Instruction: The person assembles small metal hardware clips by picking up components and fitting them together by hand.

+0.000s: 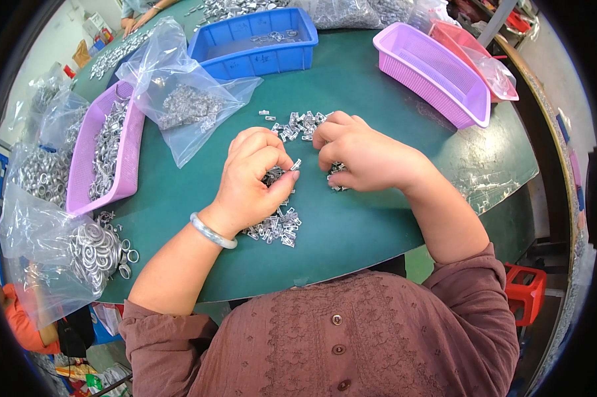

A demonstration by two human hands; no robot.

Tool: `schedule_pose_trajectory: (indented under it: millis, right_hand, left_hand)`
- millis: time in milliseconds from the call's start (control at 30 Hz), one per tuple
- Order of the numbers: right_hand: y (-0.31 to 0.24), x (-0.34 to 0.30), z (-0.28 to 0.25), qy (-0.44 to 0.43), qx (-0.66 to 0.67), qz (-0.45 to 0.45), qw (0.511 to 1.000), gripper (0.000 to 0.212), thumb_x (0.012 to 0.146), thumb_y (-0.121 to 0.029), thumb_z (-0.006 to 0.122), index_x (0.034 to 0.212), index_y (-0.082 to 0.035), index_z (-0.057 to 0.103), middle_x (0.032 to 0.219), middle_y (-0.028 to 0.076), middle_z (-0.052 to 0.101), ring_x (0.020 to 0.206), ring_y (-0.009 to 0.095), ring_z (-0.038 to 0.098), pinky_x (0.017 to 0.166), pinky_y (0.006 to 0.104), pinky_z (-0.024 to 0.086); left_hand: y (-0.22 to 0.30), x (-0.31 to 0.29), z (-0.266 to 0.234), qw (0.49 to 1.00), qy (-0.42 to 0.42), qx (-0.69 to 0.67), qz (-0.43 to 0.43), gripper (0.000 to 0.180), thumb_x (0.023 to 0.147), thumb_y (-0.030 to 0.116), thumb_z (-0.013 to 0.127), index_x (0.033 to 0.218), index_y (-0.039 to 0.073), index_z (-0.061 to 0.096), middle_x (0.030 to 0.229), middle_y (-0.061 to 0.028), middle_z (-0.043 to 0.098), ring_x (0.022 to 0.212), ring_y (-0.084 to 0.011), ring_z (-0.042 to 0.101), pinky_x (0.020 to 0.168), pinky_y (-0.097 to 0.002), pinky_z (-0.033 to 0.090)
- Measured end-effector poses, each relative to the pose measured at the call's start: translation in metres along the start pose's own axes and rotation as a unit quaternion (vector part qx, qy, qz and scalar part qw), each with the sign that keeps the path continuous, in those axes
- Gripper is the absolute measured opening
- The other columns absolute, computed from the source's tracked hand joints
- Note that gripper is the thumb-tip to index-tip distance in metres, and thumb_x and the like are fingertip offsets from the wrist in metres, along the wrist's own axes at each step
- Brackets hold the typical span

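My left hand [249, 178], with a pale bangle at the wrist, pinches a small silvery rectangular metal piece [296, 164] between thumb and forefinger. Under its palm more such pieces partly show. To its right, my right hand [365, 151] is closed, fingers curled down to the table. Small pieces [336, 167] lie by its thumb and fingertips; what it grips is hidden. Beyond both hands spreads a loose heap of the same metal pieces [302, 124]. Nearer me, below the left hand, sits another pile [280, 228].
On the green table [391, 218], a purple basket [130, 165] of metal parts and a plastic bag [189, 109] stand left. Rings [96, 255] spill from another bag. A blue tray [252, 65] is behind, a lilac basket [437, 83] at far right. Another person's hand [130, 25] works top left.
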State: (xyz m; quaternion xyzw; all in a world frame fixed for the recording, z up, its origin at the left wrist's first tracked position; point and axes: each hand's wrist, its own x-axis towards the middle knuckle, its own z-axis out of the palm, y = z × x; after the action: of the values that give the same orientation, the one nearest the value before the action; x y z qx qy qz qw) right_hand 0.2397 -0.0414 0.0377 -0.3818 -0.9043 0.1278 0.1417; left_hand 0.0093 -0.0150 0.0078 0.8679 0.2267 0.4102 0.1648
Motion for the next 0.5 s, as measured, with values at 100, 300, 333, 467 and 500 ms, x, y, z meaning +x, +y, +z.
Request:
schedule_pose_trajectory:
  millis: [100,300,333,467,500]
  right_hand:
    - [0.0,-0.001,0.004,-0.012,-0.023,-0.003,1.0,0.005,0.075,-0.008,0.067,0.078,-0.005,0.067,0.095,0.008,0.06,0.1,0.028,0.05,0.088,0.0397,0.042]
    - [0.001,0.008,0.01,0.024,0.043,0.009,0.999,0.006,0.079,-0.004,0.06,0.076,-0.005,0.065,0.092,0.008,0.06,0.097,0.029,0.051,0.088,0.0396,0.042]
    - [0.001,0.009,0.01,0.034,0.072,0.02,0.997,0.006,0.079,-0.004,0.06,0.075,-0.005,0.065,0.092,0.008,0.06,0.097,0.029,0.051,0.088,0.0397,0.042]
    - [0.003,0.005,0.008,0.055,0.046,0.025,0.997,0.005,0.078,-0.005,0.061,0.075,-0.005,0.066,0.093,0.008,0.06,0.096,0.029,0.051,0.086,0.0397,0.043]
    - [0.003,0.002,0.006,0.031,0.022,0.022,0.999,0.005,0.077,-0.006,0.062,0.074,-0.005,0.066,0.092,0.008,0.06,0.097,0.029,0.05,0.086,0.0395,0.043]
  left_hand:
    - [0.0,-0.001,-0.006,0.999,-0.048,0.017,-0.008,0.019,0.063,0.005,0.072,0.068,0.007,0.055,0.088,-0.0064,0.056,0.097,-0.0283,0.055,0.087,-0.0386,0.042]
    - [-0.001,-0.004,-0.004,0.995,-0.091,0.017,-0.028,0.016,0.062,0.009,0.071,0.066,0.008,0.055,0.087,-0.0057,0.054,0.096,-0.0266,0.053,0.089,-0.0388,0.038]
    - [-0.002,-0.004,-0.003,0.996,-0.085,0.012,-0.028,0.015,0.063,0.008,0.07,0.067,0.008,0.056,0.087,-0.0057,0.054,0.096,-0.0265,0.053,0.089,-0.0388,0.038]
    - [-0.003,-0.005,-0.002,0.996,-0.078,0.023,-0.024,0.012,0.065,0.008,0.07,0.07,0.007,0.059,0.087,-0.0059,0.054,0.095,-0.0261,0.053,0.089,-0.0388,0.039]
    - [-0.003,-0.005,-0.002,0.996,-0.081,0.016,-0.034,0.01,0.065,0.007,0.069,0.072,0.007,0.062,0.088,-0.0059,0.054,0.096,-0.0262,0.053,0.089,-0.0386,0.039]
